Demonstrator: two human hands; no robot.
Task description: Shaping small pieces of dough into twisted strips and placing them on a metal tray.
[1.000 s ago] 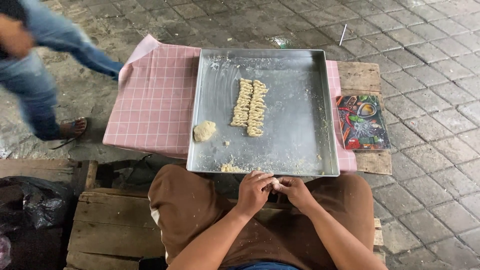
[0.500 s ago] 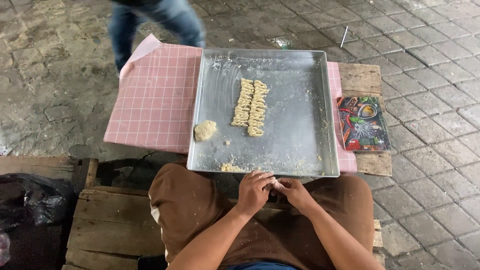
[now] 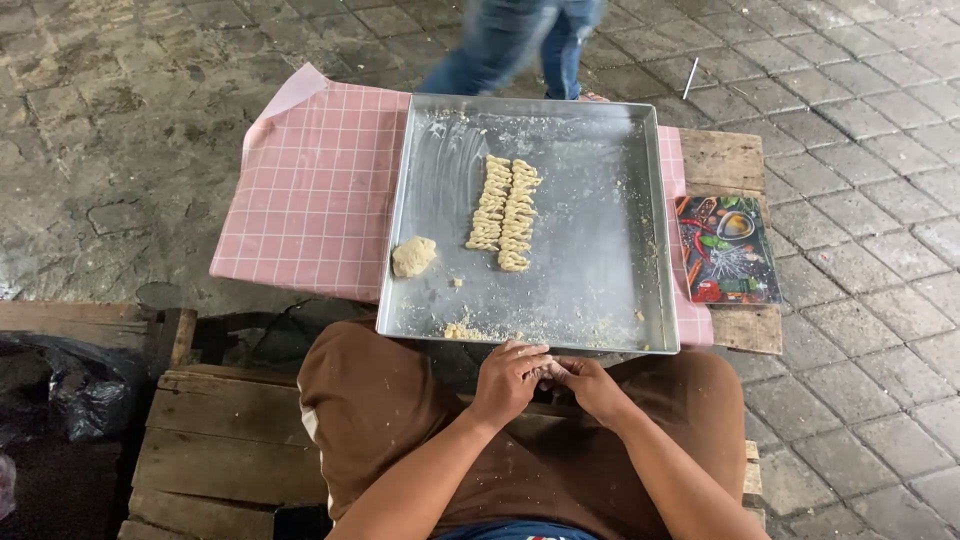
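Both hands meet over the lap, just below the metal tray's [image 3: 620, 260] near rim: left hand [image 3: 508, 380] and right hand [image 3: 592, 385] with fingertips pinched together on something too small to tell. On the tray, twisted dough strips [image 3: 505, 213] sit centre-left, a dough lump [image 3: 413, 256] by the left edge, the right half bare.
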